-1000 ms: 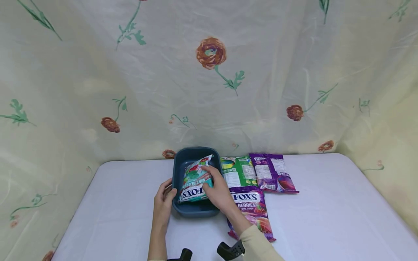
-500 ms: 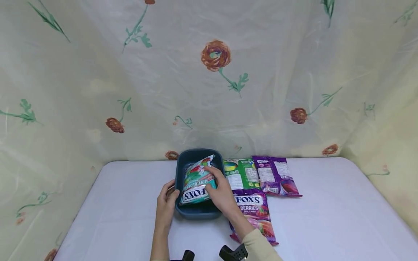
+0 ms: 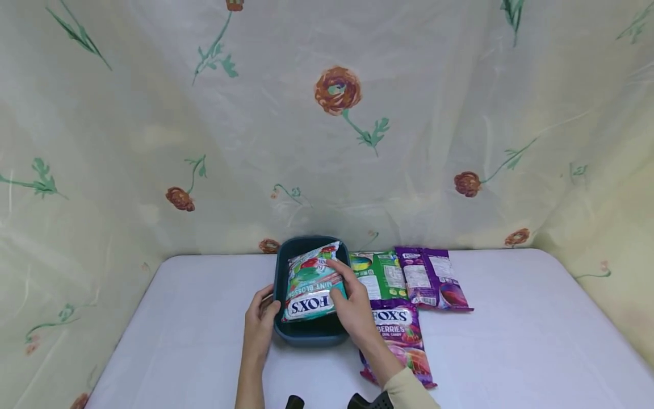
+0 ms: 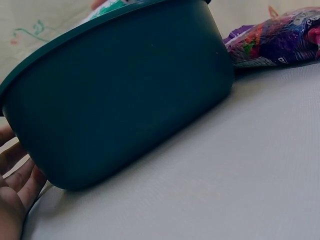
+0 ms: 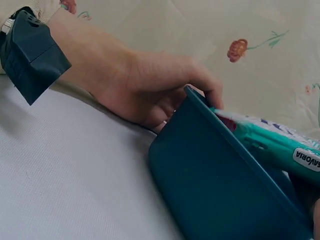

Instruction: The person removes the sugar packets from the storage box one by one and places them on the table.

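Note:
A dark teal plastic tub stands on the table, seen from the side in both wrist views. In it, tilted, lies a green Fox's mint candy bag. My right hand pinches the bag's right side between thumb and fingers. At the tub's left wall, my left hand holds the side; the right wrist view shows its thumb hooked over the rim with the other fingers outside. Only a sliver of my right hand shows at that view's edge.
Right of the tub lie a green candy bag, a purple candy bag and a purple Fox's berries bag nearer me, partly behind my right forearm. A flowered curtain hangs behind the white table.
In the last half second my right hand has drawn the mint candy bag slightly right and up within the tub. The left hand keeps its hold. The head view has shifted slightly.

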Demonstrator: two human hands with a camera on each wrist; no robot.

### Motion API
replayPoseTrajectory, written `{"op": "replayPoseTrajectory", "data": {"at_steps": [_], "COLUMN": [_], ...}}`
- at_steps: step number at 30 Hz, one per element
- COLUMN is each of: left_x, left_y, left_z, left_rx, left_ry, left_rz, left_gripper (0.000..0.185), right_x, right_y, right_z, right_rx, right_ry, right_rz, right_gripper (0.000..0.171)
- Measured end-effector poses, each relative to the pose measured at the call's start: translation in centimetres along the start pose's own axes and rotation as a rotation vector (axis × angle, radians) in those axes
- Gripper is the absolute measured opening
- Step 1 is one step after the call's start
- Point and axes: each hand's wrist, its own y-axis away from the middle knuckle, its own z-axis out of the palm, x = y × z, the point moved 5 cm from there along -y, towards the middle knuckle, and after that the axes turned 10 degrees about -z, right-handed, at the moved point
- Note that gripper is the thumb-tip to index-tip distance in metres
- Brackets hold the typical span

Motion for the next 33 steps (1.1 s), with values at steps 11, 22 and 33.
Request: {"op": "replayPoseTrajectory", "data": {"at_steps": [11,22,33], "left_x": [0.1,2.8,1.1], "left_y": [0.5,2.2,0.6], "left_z": [-0.2,0.0,-0.2], "left_rx": [-0.003,-0.017,-0.009], "left_ry": [-0.003,-0.004,-0.003], "left_rz": [-0.002,0.007,0.016], "left_gripper": [0.038,0.039,0.039], "right_x": [0.0,0.0,0.5], "right_y": [0.9,0.9,1.2], "right_z": [-1.1,-2.1,-3.6], "right_rx": [0.04,0.036,0.044], "right_ry": [-0.028,-0.038,-0.018], "right_rz": [-0.056,-0.04,0.009], "right_gripper": [0.057,0.056,0.056]}}
